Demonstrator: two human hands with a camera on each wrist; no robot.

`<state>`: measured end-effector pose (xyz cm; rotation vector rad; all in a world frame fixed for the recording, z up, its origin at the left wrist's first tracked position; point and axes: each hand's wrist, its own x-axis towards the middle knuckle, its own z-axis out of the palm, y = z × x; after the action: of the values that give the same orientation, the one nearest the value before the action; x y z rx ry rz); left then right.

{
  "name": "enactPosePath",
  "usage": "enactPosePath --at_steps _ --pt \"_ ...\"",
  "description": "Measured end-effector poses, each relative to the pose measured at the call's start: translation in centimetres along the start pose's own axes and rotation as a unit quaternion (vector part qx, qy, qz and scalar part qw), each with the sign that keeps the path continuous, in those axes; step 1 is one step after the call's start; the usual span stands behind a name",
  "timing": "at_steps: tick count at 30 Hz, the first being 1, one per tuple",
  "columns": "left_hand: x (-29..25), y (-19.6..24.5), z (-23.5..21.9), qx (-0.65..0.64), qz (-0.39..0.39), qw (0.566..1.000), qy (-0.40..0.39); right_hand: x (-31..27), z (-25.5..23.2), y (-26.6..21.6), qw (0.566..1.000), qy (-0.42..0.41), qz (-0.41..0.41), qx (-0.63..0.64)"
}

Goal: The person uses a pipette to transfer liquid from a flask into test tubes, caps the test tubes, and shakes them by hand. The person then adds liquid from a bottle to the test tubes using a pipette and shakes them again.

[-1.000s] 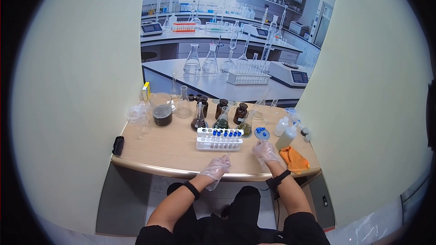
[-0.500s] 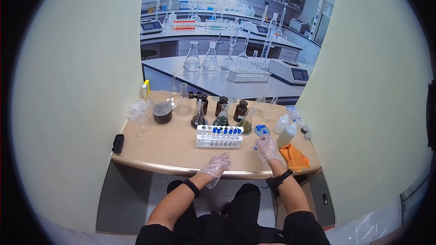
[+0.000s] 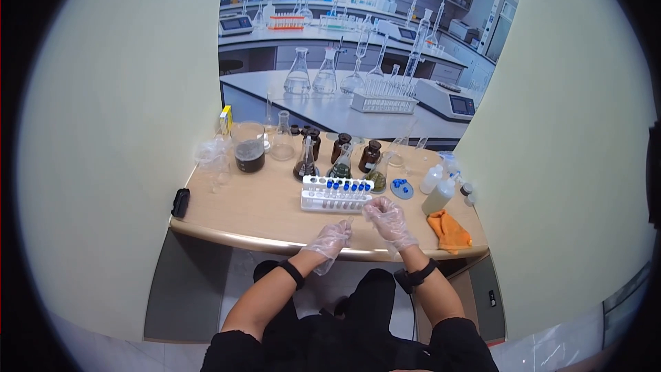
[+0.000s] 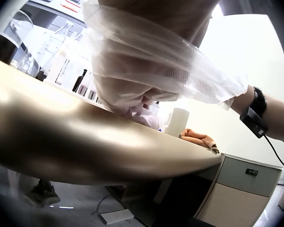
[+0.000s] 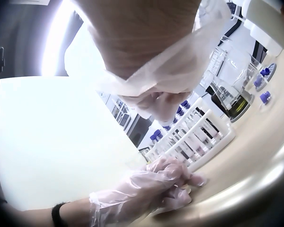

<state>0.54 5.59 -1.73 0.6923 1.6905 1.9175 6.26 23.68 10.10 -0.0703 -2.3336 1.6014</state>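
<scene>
My gloved left hand (image 3: 332, 237) is near the table's front edge, fingers curled around a clear test tube (image 3: 351, 220) whose end shows above the fingertips. The gloved right hand (image 3: 387, 222) is raised just right of it, thumb and fingers brought together by the right end of a white test tube rack (image 3: 311, 202). I cannot tell whether the right fingers hold anything. Several tubes with blue stoppers (image 3: 344, 185) stand in the rack. More blue stoppers lie in a round dish (image 3: 402, 195), and a single stopper (image 5: 265, 97) lies on the table beside it.
Behind the rack stand conical flasks (image 3: 306, 167) with dark and green contents and brown bottles (image 3: 370, 157). A beaker of dark liquid (image 3: 249, 158) is at left. On the right are plastic bottles (image 3: 436, 200) and an orange cloth (image 3: 449, 231). A black object (image 3: 180, 203) lies at the left edge.
My right hand has moved left from beside the dish toward the rack's right end. A blue stopper came into view beside it midway. The left hand has stayed nearly in place.
</scene>
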Motion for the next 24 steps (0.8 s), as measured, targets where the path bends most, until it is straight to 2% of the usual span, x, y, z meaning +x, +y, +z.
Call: enactPosePath --at_steps 4,8,10,15,17,20,22,24 --pt "-0.5 1.0 -0.3 0.039 -0.009 0.999 -0.019 -0.4 0.7 0.0 0.995 -0.056 0.046 0.072" --pt "-1.2 3.0 0.2 0.026 -0.040 0.999 -0.011 -0.7 1.2 0.4 0.991 -0.063 0.026 0.119" --pt "-1.2 3.2 0.4 0.031 -0.047 0.998 0.006 -0.7 1.0 0.7 0.996 -0.073 0.023 0.051" --pt "-0.3 1.3 0.0 0.027 -0.047 0.999 0.005 -0.6 1.0 1.5 0.995 -0.090 0.017 0.034" --pt "-0.3 1.2 0.1 0.076 -0.012 0.997 0.011 -0.8 1.1 1.5 0.994 -0.103 0.025 0.027" --pt "-0.7 2.2 0.1 0.048 -0.036 0.998 0.003 -1.0 1.4 1.5 0.994 -0.110 0.012 0.019" --pt "-0.7 2.0 -0.1 0.042 -0.036 0.998 -0.004 -1.1 1.7 1.4 0.992 -0.083 -0.082 -0.043" --pt "-0.6 1.6 -0.1 0.035 -0.036 0.999 -0.011 -1.1 1.7 1.0 0.987 -0.076 -0.109 -0.087"
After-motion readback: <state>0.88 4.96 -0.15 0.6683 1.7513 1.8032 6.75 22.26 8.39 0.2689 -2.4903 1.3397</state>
